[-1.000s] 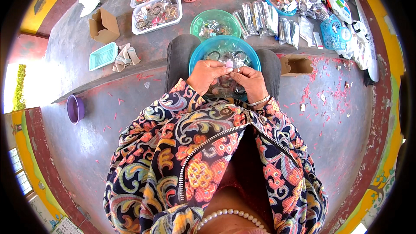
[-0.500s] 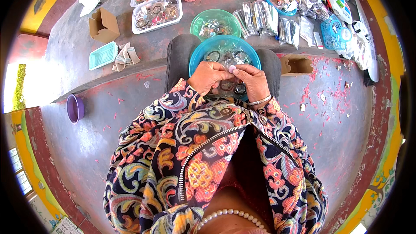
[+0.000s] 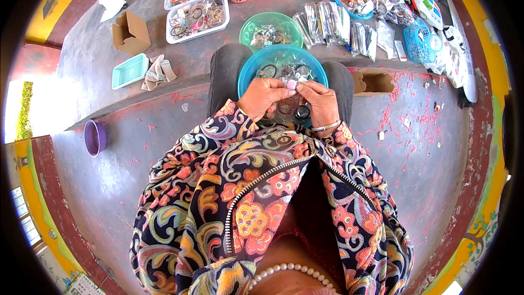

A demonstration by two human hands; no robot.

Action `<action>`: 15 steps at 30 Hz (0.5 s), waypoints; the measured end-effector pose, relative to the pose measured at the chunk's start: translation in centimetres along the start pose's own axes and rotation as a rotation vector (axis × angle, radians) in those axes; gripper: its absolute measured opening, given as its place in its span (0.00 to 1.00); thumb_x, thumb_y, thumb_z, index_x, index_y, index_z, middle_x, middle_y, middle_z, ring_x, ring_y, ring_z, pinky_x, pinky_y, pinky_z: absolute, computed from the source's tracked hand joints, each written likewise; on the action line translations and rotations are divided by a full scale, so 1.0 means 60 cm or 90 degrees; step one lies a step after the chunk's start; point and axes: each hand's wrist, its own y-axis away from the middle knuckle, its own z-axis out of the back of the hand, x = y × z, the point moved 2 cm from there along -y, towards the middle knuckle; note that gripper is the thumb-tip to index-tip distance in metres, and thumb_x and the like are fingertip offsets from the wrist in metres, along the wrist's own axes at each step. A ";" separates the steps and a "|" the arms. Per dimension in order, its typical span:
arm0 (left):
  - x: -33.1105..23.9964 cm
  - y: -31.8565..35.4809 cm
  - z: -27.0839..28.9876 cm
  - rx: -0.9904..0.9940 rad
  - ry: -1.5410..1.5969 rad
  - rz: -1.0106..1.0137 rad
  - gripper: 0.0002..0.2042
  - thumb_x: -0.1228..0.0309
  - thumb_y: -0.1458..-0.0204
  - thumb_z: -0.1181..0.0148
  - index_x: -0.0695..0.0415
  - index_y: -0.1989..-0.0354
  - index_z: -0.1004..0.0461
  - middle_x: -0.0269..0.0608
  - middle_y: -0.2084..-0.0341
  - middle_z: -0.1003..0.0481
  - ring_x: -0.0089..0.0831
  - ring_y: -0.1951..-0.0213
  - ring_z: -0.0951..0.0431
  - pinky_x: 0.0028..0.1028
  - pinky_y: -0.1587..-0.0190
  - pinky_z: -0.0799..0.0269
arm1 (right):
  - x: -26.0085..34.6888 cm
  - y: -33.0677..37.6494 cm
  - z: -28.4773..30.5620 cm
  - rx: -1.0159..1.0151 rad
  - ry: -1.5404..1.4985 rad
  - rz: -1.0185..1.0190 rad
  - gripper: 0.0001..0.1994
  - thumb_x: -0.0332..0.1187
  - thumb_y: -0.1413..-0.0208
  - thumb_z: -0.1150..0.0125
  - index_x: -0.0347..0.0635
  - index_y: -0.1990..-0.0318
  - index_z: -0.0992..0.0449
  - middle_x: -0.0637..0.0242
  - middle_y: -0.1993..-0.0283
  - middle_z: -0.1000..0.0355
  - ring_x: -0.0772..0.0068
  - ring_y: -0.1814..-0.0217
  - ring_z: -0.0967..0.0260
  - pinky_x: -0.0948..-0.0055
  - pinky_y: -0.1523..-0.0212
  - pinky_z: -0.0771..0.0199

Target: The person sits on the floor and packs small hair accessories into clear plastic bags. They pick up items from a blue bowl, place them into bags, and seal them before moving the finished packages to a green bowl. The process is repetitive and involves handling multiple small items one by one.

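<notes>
Near the middle of the frame, a bit above centre, the left hand (image 3: 266, 96) and the right hand (image 3: 318, 101) meet over a blue plastic bowl (image 3: 256, 68). Fingertips of both hands are pinched together on a small pale pink piece (image 3: 291, 84). Just above sits a green bowl (image 3: 271, 29) full of small things. At the upper left are a cardboard box (image 3: 130, 33) and a teal tray (image 3: 129, 70). Far left, low down, stands a purple cup (image 3: 95, 137).
</notes>
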 end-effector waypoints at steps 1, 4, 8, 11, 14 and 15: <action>0.000 0.000 0.000 -0.006 -0.007 0.002 0.08 0.70 0.54 0.41 0.63 0.71 0.27 0.37 0.77 0.25 0.10 0.88 0.41 0.12 0.88 0.51 | 0.000 -0.001 0.001 -0.013 -0.003 -0.001 0.05 0.27 0.53 0.41 0.34 0.69 0.24 0.71 0.73 0.29 0.83 0.72 0.36 0.84 0.70 0.37; 0.002 0.000 -0.001 -0.008 -0.030 -0.004 0.08 0.70 0.54 0.41 0.63 0.73 0.26 0.36 0.79 0.25 0.10 0.89 0.44 0.13 0.88 0.54 | -0.001 -0.003 0.002 -0.044 -0.017 -0.002 0.06 0.28 0.53 0.40 0.34 0.69 0.24 0.71 0.75 0.29 0.84 0.74 0.37 0.84 0.72 0.38; -0.002 0.002 -0.006 0.002 -0.012 0.001 0.08 0.70 0.55 0.40 0.63 0.74 0.26 0.34 0.80 0.26 0.10 0.89 0.45 0.13 0.88 0.55 | -0.004 -0.003 0.004 -0.057 -0.020 0.029 0.07 0.29 0.54 0.40 0.33 0.71 0.25 0.71 0.76 0.30 0.85 0.76 0.39 0.85 0.75 0.40; -0.002 0.002 -0.005 0.008 -0.006 0.009 0.08 0.70 0.55 0.40 0.63 0.74 0.26 0.33 0.81 0.27 0.10 0.89 0.44 0.13 0.88 0.55 | -0.009 -0.004 0.007 -0.074 0.012 0.069 0.07 0.29 0.54 0.39 0.33 0.72 0.25 0.72 0.77 0.31 0.86 0.76 0.40 0.86 0.75 0.41; 0.003 -0.003 -0.003 0.012 0.008 0.011 0.08 0.70 0.55 0.41 0.63 0.74 0.26 0.32 0.82 0.28 0.11 0.89 0.43 0.13 0.88 0.54 | -0.006 -0.003 0.004 -0.089 0.001 0.077 0.06 0.28 0.54 0.39 0.33 0.73 0.25 0.73 0.77 0.32 0.87 0.76 0.40 0.86 0.76 0.41; 0.003 -0.003 -0.003 0.013 0.008 0.012 0.07 0.70 0.55 0.41 0.63 0.74 0.26 0.32 0.82 0.28 0.11 0.89 0.42 0.13 0.88 0.53 | -0.005 -0.002 0.003 -0.093 -0.011 0.074 0.06 0.28 0.55 0.39 0.33 0.73 0.25 0.73 0.78 0.32 0.87 0.76 0.40 0.86 0.76 0.41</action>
